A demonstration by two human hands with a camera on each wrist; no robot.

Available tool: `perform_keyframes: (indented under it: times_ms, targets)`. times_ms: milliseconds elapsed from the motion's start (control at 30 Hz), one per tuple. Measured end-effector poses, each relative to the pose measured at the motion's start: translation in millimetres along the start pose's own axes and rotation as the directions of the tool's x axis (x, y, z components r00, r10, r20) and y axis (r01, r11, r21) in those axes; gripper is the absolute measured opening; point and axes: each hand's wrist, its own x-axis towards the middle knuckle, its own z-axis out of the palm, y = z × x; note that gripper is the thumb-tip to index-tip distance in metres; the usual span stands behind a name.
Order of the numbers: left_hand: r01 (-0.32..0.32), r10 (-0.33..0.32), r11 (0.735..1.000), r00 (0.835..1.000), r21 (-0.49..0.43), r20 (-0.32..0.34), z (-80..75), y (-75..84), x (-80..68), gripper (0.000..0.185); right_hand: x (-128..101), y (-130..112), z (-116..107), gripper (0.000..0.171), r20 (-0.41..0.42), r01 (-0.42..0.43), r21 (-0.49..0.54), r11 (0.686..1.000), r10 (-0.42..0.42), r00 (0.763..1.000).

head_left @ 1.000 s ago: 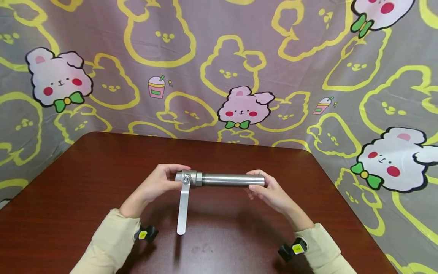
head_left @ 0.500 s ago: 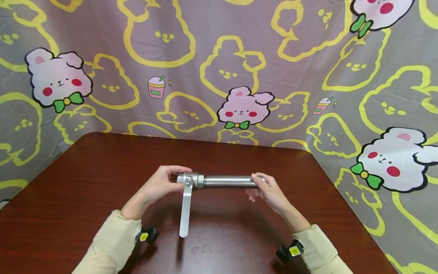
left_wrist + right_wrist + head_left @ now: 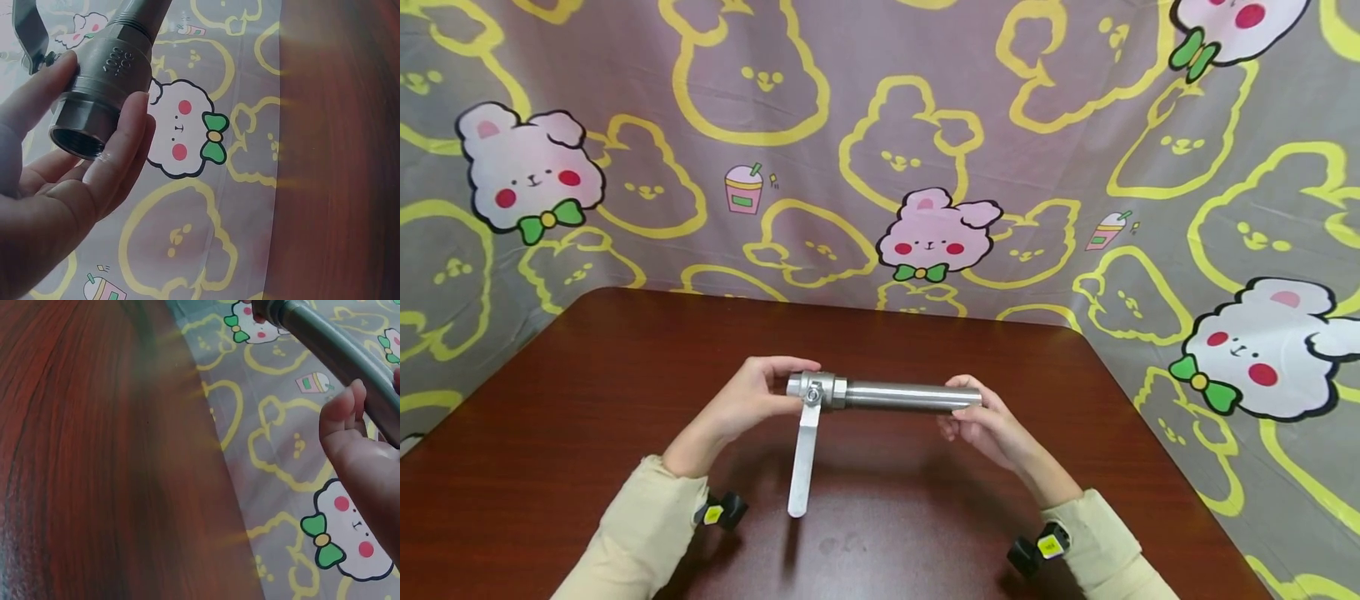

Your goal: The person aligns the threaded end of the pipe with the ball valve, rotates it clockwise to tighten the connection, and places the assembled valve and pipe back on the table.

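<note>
Spreading wide under both hands, one dark reddish-brown wooden table (image 3: 587, 392) fills the lower part of the head view, its grain running in long streaks. Behind the table and along its right edge hangs a grey cloth backdrop (image 3: 1045, 108) printed with yellow rabbit outlines, pink and white rabbits with green bows, and small drink cups.

Above the middle of the table, held clear of the wood, is one metal assembly: a single stainless ball valve (image 3: 817, 389) with one steel pipe (image 3: 910, 395) joined to its right end, lying level from left to right. One flat lever handle (image 3: 801, 462) hangs from the valve toward the table's near edge.

The left hand (image 3: 752, 400) has its grip closed around the valve body; the left wrist view shows thumb and fingers (image 3: 122, 140) wrapped on the hexagonal end, with the open threaded mouth facing the camera. The right hand (image 3: 985, 421) has its grip curled around the far right end of the pipe, fingers beneath and thumb on top.

Two cream sleeves (image 3: 640, 533) cover the forearms, and two small black wrist cameras (image 3: 724, 510) with yellow labels sit under them, just above the table near its front edge.
</note>
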Motion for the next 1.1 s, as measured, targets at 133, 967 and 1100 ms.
perform_keyframes:
  times_ms: [133, 967, 1100]
  targets:
    - [0.009, -0.009, 1.000, 1.000, 0.007, -0.009, -1.5, 0.1, 0.0, 0.041, 1, 2, -4, 0.038, 0.034, 0.029, -0.037, 0.999, -0.027, 0.999]
    - [0.034, -0.034, 0.999, 0.999, 0.007, -0.009, -0.9, -3.4, -0.5, 0.043, 1, -1, 4, 0.020, -0.130, -0.036, -0.175, 0.984, 0.013, 0.991]
    - [0.038, -0.038, 0.999, 0.999, -0.002, -0.009, -1.4, -2.7, -0.3, 0.043, 0, -3, 2, 0.030, -0.070, -0.014, -0.144, 0.989, 0.004, 0.998]
